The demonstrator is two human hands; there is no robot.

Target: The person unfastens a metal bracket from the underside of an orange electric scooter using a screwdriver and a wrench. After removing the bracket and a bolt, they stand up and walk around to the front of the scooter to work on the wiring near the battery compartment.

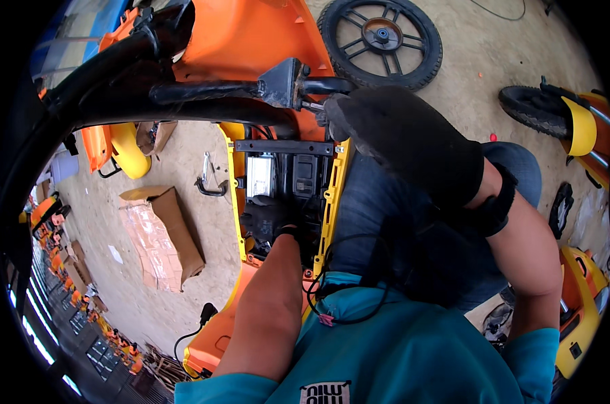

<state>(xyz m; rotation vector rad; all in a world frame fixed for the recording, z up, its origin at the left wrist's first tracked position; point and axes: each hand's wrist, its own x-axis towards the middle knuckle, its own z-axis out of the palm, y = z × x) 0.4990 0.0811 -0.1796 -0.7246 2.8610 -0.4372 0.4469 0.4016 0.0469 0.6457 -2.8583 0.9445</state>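
Note:
My right hand, in a black glove, is closed round the right end of the black handlebar of an orange and yellow scooter. Its fingertips show beside the lever mount. My left hand, also gloved in black, reaches down into the scooter's uncovered floor compartment. It lies just below a silver finned box, and its fingertips are lost among dark parts, so its grip is unclear. To the right of that box sits a black rectangular housing. A black crossbar spans the compartment's far end.
A torn cardboard box lies on the floor to the left, with metal tools near it. A spoked wheel with tyre rests beyond the handlebar. Other scooter parts lie at right. My bent knee is beside the frame.

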